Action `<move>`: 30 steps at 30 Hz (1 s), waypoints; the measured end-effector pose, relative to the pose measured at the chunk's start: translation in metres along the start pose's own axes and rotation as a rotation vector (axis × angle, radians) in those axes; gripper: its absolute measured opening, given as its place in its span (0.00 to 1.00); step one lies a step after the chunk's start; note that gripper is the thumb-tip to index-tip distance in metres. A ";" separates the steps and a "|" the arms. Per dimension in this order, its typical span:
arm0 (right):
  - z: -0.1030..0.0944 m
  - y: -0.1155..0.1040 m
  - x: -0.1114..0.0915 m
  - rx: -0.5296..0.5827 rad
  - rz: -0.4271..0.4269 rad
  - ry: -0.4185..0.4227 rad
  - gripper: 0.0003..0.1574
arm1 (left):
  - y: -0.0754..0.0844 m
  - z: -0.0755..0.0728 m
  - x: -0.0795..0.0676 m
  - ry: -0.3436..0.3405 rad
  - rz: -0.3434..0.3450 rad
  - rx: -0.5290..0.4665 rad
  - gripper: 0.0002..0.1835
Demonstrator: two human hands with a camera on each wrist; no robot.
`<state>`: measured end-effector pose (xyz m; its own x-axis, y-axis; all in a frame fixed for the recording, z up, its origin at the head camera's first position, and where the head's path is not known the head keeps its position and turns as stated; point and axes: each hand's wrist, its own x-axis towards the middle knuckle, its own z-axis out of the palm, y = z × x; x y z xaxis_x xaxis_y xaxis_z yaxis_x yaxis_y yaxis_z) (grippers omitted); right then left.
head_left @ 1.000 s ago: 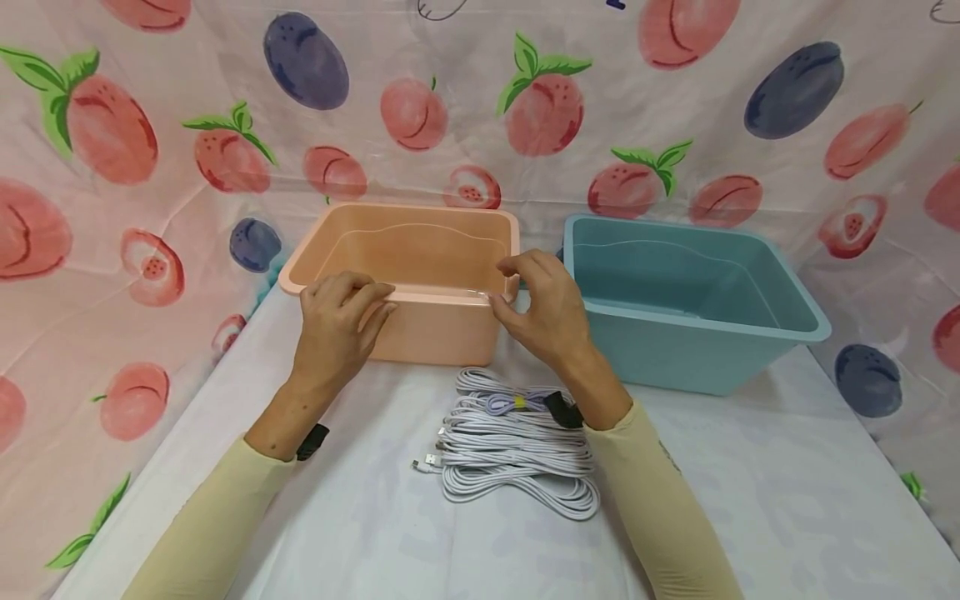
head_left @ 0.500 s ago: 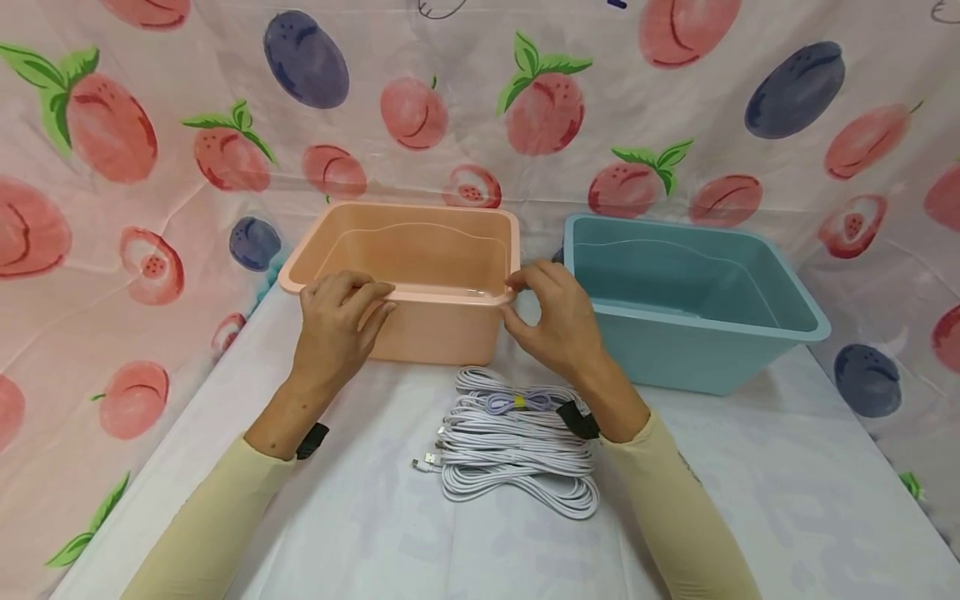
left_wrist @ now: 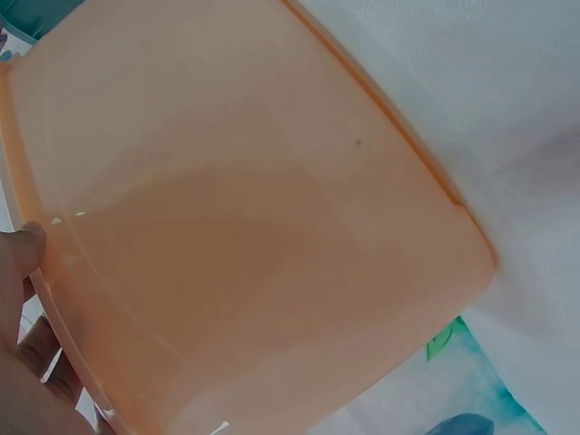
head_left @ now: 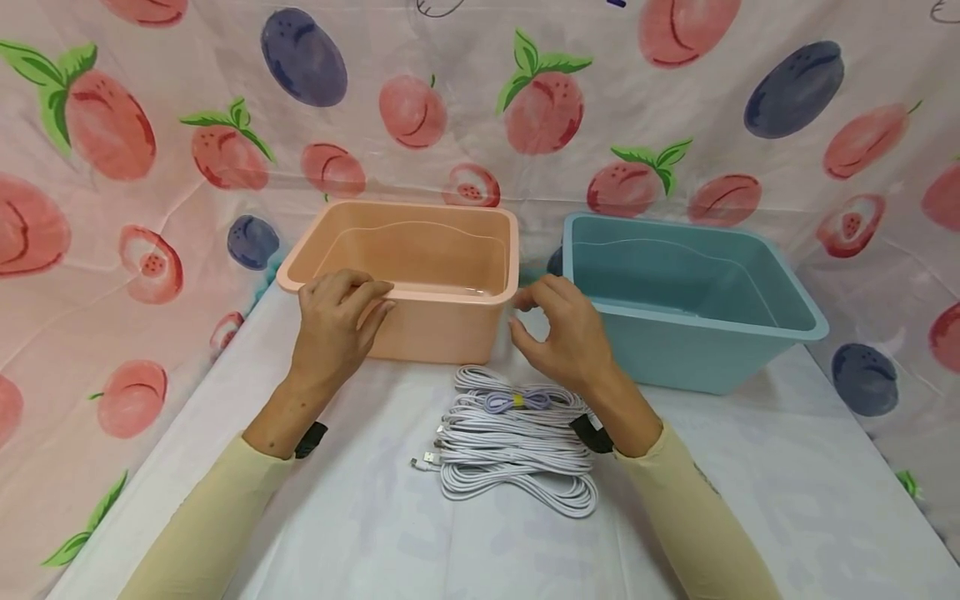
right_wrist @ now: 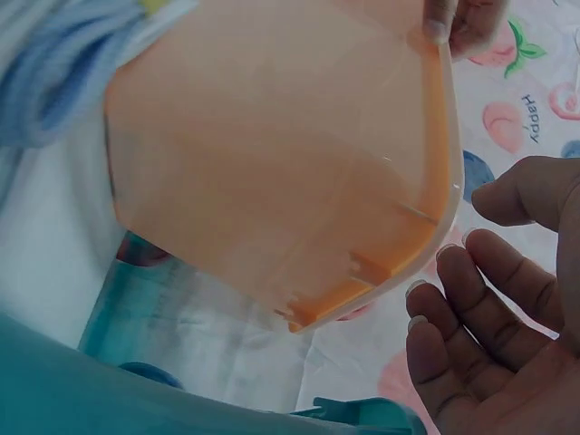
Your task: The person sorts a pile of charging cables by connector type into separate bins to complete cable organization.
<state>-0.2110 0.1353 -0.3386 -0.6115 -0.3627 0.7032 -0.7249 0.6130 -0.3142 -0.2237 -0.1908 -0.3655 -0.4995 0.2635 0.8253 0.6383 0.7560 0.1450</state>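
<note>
A peach-coloured plastic bin stands at the back left of the white-covered table. My left hand pinches its front rim near the left end; in the left wrist view the thumb lies against the outside, with fingers over the rim. My right hand is just right of the bin's front right corner. In the right wrist view that hand shows loosely bent fingers, a gap from the rim and nothing held. In front of the bin lie several coiled white cables, some with USB plugs.
A teal bin stands at the back right, close behind my right hand. A small purple cable bundle with a yellow tie lies on the white coils. A fruit-print cloth hangs behind both bins.
My right hand has slid right along the peach bin's front rim to its corner, then come off it, to the right and slightly nearer me. My left hand has stayed on the rim.
</note>
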 end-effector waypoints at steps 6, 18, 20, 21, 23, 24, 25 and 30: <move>0.000 0.000 -0.009 -0.015 0.001 -0.071 0.09 | 0.000 -0.001 0.001 -0.004 0.000 0.002 0.09; -0.005 -0.005 -0.016 -0.062 -0.009 -0.298 0.11 | 0.002 -0.001 0.002 0.010 -0.012 -0.016 0.09; -0.005 -0.005 -0.016 -0.073 -0.013 -0.337 0.12 | 0.002 -0.001 0.002 0.010 -0.013 -0.016 0.09; -0.005 -0.005 -0.017 -0.079 -0.013 -0.356 0.13 | 0.002 -0.001 0.002 0.009 -0.014 -0.017 0.09; -0.006 -0.005 -0.017 -0.087 -0.011 -0.390 0.14 | 0.002 -0.001 0.002 0.009 -0.013 -0.018 0.09; -0.006 -0.005 -0.017 -0.090 -0.008 -0.407 0.14 | 0.001 0.000 0.002 0.009 -0.013 -0.018 0.09; -0.006 -0.005 -0.018 -0.093 -0.005 -0.423 0.15 | 0.001 0.000 0.002 0.010 -0.012 -0.019 0.09; -0.007 -0.006 -0.018 -0.091 0.007 -0.517 0.16 | 0.001 -0.001 0.001 0.005 -0.008 -0.013 0.09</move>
<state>-0.1933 0.1437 -0.3450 -0.7098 -0.6431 0.2872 -0.7036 0.6669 -0.2455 -0.2235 -0.1903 -0.3642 -0.5020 0.2542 0.8267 0.6418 0.7502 0.1591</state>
